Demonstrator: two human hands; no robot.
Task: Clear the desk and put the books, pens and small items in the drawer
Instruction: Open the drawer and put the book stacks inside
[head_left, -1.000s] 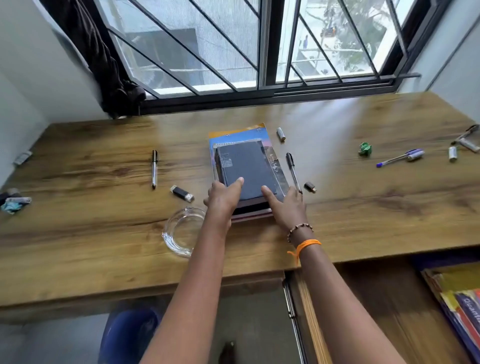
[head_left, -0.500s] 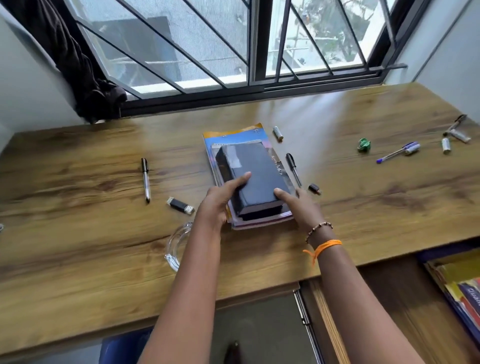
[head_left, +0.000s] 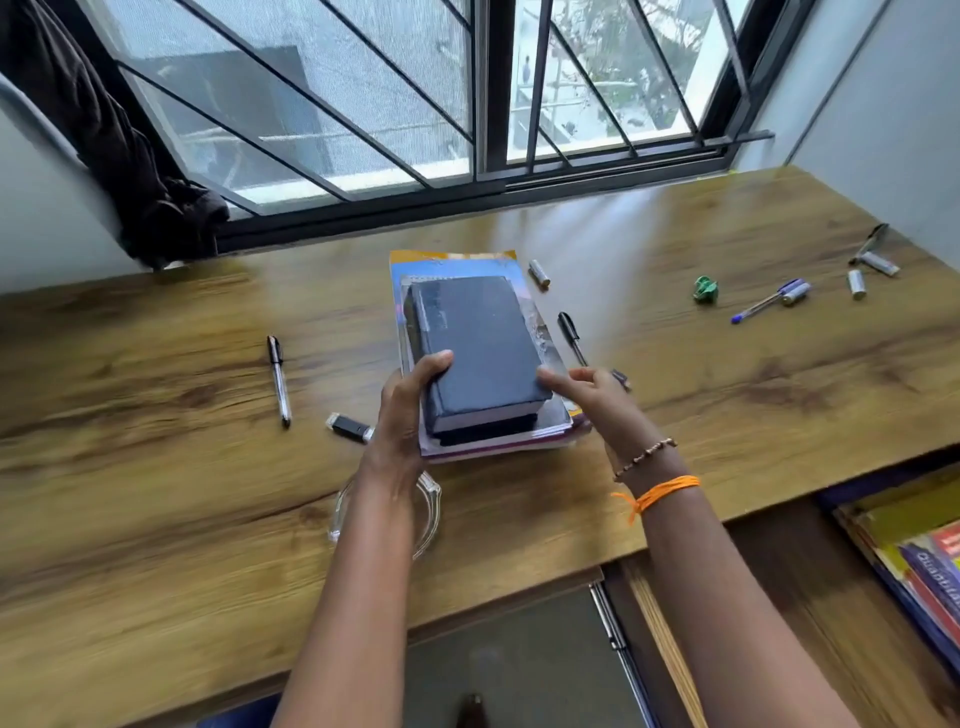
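Wooden desk (head_left: 156, 467) below a barred window (head_left: 395, 104), head view. A stack of books (head_left: 483, 358) sits at the desk's centre: a thick dark book on top, thinner books and a blue-and-orange cover beneath. The left hand (head_left: 408, 410) grips the stack's near left corner, thumb curled over the top cover and fingers hidden under the edge. The right hand (head_left: 592, 395) is at the near right side, its index fingertip touching the dark book's right edge; the other fingers are loosely curled and clamp nothing. The stack's near end appears raised slightly off the desk.

Left of the stack lie a black pen (head_left: 279, 380) and a USB stick (head_left: 349, 427); a clear glass dish (head_left: 428, 499) sits partly under the left forearm. Right of the stack lie a second black pen (head_left: 571, 338), a battery (head_left: 539, 274), a green object (head_left: 706, 289), a blue pen (head_left: 763, 304) and more batteries (head_left: 856, 283), well apart from the hands. An open drawer (head_left: 779, 597) at lower right already holds books (head_left: 930, 566).
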